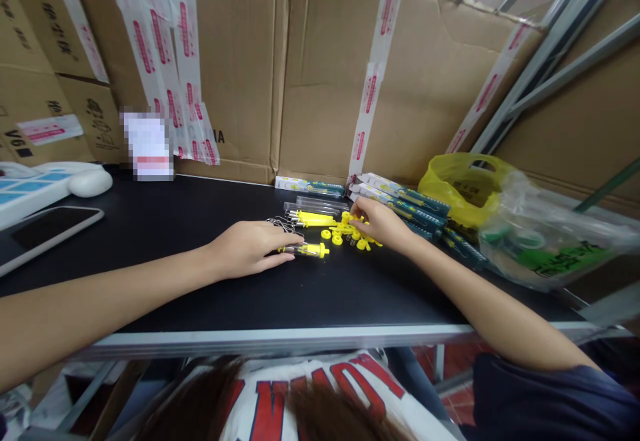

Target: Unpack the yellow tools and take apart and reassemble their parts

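Note:
My left hand [255, 248] is closed around a small clear tube with a yellow end [313, 249], held low over the black table. Bent metal wire pieces [283, 224] lie just behind its fingers. My right hand [377, 223] reaches into a pile of small yellow plastic parts [337, 238], its fingers curled down among them; whether it grips one is hidden. Several yellow rods [313, 218] lie side by side between the hands. Behind them are clear plastic tubes [320, 205].
Printed slim boxes [400, 204] are stacked at the back right, with another box [310, 186] further left. A yellow plastic bag [463, 188] and a clear bag [550, 241] stand at right. A phone [50, 228] and a white mouse [90, 181] lie left. Cardboard [325, 81] walls the back.

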Motion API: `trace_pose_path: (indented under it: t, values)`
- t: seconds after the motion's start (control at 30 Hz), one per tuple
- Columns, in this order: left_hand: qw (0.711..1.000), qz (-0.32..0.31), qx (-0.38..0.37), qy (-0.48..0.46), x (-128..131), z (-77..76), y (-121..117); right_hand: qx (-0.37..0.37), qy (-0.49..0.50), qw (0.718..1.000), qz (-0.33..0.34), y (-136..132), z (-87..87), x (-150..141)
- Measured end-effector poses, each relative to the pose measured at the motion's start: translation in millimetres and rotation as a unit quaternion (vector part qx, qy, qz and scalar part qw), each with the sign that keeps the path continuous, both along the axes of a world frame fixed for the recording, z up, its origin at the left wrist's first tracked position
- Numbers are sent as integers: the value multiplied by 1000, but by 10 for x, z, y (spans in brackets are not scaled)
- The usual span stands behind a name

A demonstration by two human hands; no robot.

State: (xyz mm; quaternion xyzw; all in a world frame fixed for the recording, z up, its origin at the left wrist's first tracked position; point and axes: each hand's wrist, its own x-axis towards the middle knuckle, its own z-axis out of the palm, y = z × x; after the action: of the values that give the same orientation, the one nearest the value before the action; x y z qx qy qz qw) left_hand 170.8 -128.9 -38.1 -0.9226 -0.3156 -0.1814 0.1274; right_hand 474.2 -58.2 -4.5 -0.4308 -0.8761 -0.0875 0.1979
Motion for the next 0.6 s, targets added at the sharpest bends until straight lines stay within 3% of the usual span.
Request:
trace_pose_path:
  t: [0.13,0.33,0.6]
  values:
    - [1000,-3,-5,-1,1,1,3,-8,-28,1000,-4,22,-36,5]
    - [1000,-10,-11,-27,-3,-16,10,35,-19,999,0,-38,0,-37]
    - [999,-13,0,-36,-5,-15,-12,-56,15,981,183,-459,3,-292]
